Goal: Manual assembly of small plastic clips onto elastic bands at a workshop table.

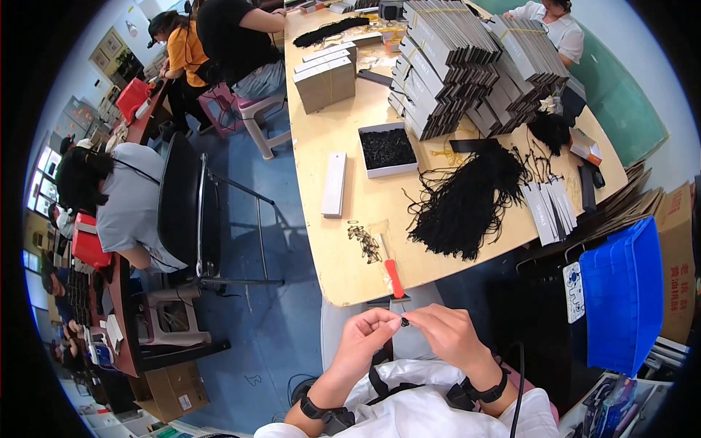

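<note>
Small black piece [405, 322] held: left hand [365, 337], right hand [450, 337].

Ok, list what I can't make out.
In the head view:
Small black thing: too small, partly covered by left hand and right hand.
Person in white across the table: top edge cuts the head, grey stack hides the lower body.
Cardboard box: cut by dark rim, partly behind blue bin.
Black strings: too tangled to count.

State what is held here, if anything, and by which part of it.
A small black item, pinched at the fingertips where the left grip and right grip meet. Too small and covered to tell which part is held.
</note>
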Demonstrator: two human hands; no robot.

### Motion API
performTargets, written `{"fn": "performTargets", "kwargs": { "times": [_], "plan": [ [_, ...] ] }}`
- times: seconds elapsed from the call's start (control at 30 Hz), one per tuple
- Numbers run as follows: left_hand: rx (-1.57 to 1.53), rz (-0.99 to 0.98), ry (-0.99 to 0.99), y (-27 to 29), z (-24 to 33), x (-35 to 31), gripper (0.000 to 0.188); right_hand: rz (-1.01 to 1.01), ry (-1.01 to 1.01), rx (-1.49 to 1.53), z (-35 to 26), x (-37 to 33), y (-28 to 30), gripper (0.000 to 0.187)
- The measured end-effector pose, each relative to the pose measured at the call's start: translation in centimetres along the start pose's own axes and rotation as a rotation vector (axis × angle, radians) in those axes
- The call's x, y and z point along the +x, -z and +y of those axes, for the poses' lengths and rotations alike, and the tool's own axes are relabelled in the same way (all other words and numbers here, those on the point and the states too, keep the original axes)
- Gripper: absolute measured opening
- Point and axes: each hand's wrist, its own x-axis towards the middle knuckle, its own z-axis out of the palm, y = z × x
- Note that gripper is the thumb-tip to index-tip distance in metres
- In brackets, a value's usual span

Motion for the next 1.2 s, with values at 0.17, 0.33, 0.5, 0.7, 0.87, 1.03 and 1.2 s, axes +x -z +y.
{"fn": "performTargets", "kwargs": {
  "times": [0.17,0.33,0.5,0.7,0.87,1.03,1.2],
  "plan": [
    [0.000,0.028,-0.004,0.1,-0.4,0.1,0.009,-0.011,0.039,-0.041,0.3,-0.2,0.0,0.025],
    [0.039,0.102,-0.030,-0.4,-1.2,0.3,0.008,-0.015,0.078,-0.105,0.5,-0.2,0.0,0.023],
    [0.074,0.104,-0.064,-0.1,-1.8,0.5,0.006,-0.097,0.197,-0.268,0.9,-0.4,0.0,0.021],
    [0.333,0.137,-0.114,0.0,-1.3,0.1,0.009,-0.107,0.208,-0.260,1.0,-0.3,0.2,0.022],
    [0.284,0.107,-0.074,0.1,-1.6,0.1,0.012,-0.094,0.170,-0.210,1.6,-0.6,0.3,0.024],
    [0.258,0.081,-0.031,-0.1,-1.0,-0.1,0.015,-0.067,0.013,0.052,2.1,-1.1,-0.1,0.025],
    [0.292,0.080,-0.103,-0.1,-1.9,0.1,0.014,-0.096,-0.249,0.398,0.9,-0.7,0.0,0.025]
  ]
}}
